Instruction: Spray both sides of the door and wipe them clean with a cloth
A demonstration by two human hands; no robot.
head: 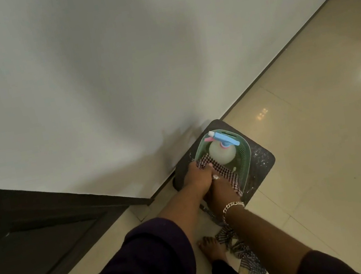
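1. A bare foot stands on the tiled floor, lowest in view, between two arms in dark purple sleeves.
2. Just beside the foot, a loose end of striped fabric hangs under the right arm.
3. The right wrist wears a chain bracelet.
4. The right hand lies over a checked cloth, a ring on one finger; the left hand covers most of its fingers, so whether they curl on the cloth I cannot tell.
5. The left hand crosses over the right, its fingers curled together and gripping the cloth's upper end at the basket rim.
6. The cloth drapes across the near edge of a green basket.
7. In the basket stands a spray bottle, pale-bodied with a blue and pink trigger head, touching the cloth.
8. The basket sits on a dark stool against the white wall.
9. The dark door stands to the left, well apart from both hands.
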